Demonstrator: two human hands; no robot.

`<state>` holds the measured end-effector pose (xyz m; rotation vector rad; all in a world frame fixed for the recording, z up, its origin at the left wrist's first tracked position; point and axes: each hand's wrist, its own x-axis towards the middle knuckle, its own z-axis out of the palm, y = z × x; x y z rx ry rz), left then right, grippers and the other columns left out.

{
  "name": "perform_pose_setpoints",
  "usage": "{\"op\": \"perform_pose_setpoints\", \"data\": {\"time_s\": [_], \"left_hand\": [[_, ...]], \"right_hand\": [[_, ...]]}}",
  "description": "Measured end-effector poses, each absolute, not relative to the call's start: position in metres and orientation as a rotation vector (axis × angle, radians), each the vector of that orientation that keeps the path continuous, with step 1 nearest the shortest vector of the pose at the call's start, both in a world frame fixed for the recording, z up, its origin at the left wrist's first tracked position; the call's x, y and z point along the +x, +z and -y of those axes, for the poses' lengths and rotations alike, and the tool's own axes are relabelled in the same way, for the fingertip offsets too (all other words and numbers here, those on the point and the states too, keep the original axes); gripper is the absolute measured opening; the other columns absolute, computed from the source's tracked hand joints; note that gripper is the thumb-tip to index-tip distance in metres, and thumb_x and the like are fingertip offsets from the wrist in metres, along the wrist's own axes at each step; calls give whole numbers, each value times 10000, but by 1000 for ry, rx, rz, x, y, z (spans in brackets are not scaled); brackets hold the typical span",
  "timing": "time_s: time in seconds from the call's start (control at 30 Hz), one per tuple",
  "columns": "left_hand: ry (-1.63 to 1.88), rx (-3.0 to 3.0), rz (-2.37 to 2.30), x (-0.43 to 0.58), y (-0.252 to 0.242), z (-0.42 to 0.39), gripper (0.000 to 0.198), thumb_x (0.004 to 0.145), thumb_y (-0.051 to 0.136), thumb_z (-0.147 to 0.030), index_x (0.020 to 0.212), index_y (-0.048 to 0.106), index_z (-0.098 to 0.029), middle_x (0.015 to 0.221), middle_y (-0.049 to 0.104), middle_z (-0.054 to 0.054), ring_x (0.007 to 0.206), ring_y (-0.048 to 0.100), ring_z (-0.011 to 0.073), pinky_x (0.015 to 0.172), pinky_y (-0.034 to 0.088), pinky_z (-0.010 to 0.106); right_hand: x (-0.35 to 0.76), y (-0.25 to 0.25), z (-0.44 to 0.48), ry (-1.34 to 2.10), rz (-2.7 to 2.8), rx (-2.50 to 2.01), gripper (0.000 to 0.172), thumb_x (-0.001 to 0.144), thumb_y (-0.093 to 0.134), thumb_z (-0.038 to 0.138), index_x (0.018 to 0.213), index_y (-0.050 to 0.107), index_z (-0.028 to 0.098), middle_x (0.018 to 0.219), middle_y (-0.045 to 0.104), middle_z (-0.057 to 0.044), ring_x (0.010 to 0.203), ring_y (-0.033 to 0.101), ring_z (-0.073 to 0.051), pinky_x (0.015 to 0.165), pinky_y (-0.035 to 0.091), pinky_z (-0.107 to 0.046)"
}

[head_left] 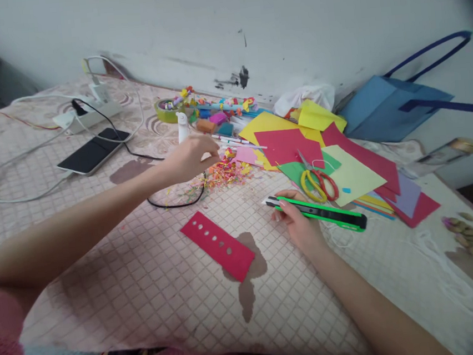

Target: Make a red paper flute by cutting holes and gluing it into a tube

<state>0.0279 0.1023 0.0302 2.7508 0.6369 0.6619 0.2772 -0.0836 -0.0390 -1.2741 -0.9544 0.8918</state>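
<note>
My right hand [297, 222] is closed around a green and black utility knife [319, 212], whose blade tip shows at the left end. My left hand [195, 158] hovers by a heap of tiny coloured paper scraps [227, 170], its fingers bent toward the thumb. Anything between those fingers is too small or hidden to make out. On the tablecloth between my arms lies a red paper strip [227, 251] with a row of several small holes. Scissors [318, 183] with yellow and red handles rest beyond the knife.
Coloured paper sheets [287, 144] overlap at the back right, near a blue bag [392, 106]. A phone [94, 151] and a power strip [92, 116] with trailing cables lie left. A tape roll [167, 111] stands behind. White string [441, 269] lies right.
</note>
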Motion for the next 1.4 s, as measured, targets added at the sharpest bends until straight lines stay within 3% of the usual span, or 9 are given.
{"op": "perform_pose_setpoints", "data": {"time_s": [0.07, 0.17, 0.23, 0.4, 0.53, 0.6, 1.0, 1.23, 1.4], "left_hand": [[644, 2742, -641, 18, 23, -89, 473, 1073, 339, -389, 1122, 681, -66, 1122, 659, 41, 1051, 658, 202, 962, 519, 333], [618, 2711, -599, 9, 14, -66, 261, 994, 538, -280, 1112, 678, -94, 1025, 722, 85, 901, 687, 180, 840, 550, 313], [562, 2694, -528, 5, 10, -52, 221, 961, 589, -217, 1139, 672, -116, 1069, 733, 113, 928, 700, 203, 833, 554, 323], [426, 2631, -289, 2, 7, -13, 271, 899, 714, -257, 1145, 676, -152, 1115, 725, 105, 1013, 685, 207, 884, 547, 305], [286, 2692, -184, 2, 2, 10, 515, 780, 837, -339, 1233, 648, -182, 1218, 651, 136, 1127, 589, 304, 988, 486, 458], [263, 2710, -203, 3, -2, 13, 553, 767, 853, -333, 1252, 634, -181, 1224, 628, 139, 1131, 563, 311, 991, 468, 467], [274, 2627, -116, 4, -9, 5, 280, 896, 719, -264, 1130, 626, -141, 1136, 632, 124, 1087, 553, 272, 1001, 437, 439], [316, 2669, -169, 3, -12, 3, 438, 827, 780, -240, 1221, 610, -154, 1192, 608, 130, 1112, 542, 278, 1003, 448, 435], [315, 2710, -112, 3, -12, -3, 328, 937, 668, -269, 1243, 620, -161, 1207, 619, 141, 1145, 545, 280, 1018, 460, 447]], "right_hand": [[276, -38, 85, 914, 957, -1270, 185, 841, 703, 344, 968, 619, 241, 781, 620, 56, 558, 562, -96, 593, 505, -271], [275, -39, 87, 962, 966, -1265, 156, 863, 687, 346, 935, 582, 257, 598, 497, 100, 470, 473, -95, 531, 485, -256], [275, -40, 89, 1000, 977, -1273, 156, 861, 698, 342, 918, 584, 252, 571, 491, 98, 461, 480, -99, 494, 466, -242], [271, -38, 95, 1124, 1026, -1316, 209, 816, 768, 343, 925, 636, 223, 744, 622, 45, 519, 568, -95, 493, 487, -230], [265, -35, 102, 1274, 1119, -1259, 225, 838, 755, 357, 986, 636, 236, 832, 652, 31, 562, 603, -101, 516, 512, -232], [263, -34, 104, 1342, 1156, -1208, 229, 850, 749, 350, 1021, 636, 246, 871, 663, 21, 590, 614, -105, 514, 516, -227], [264, -32, 105, 1428, 1117, -1156, 186, 853, 775, 375, 969, 695, 253, 835, 687, 13, 587, 623, -82, 535, 502, -190], [265, -35, 103, 1403, 1142, -1138, 156, 860, 777, 310, 985, 690, 280, 787, 676, 40, 581, 624, -76, 544, 513, -185], [270, -43, 105, 1367, 1296, -1133, 258, 830, 802, 289, 1068, 702, 294, 997, 715, -5, 754, 667, -113, 642, 552, -217]]}}
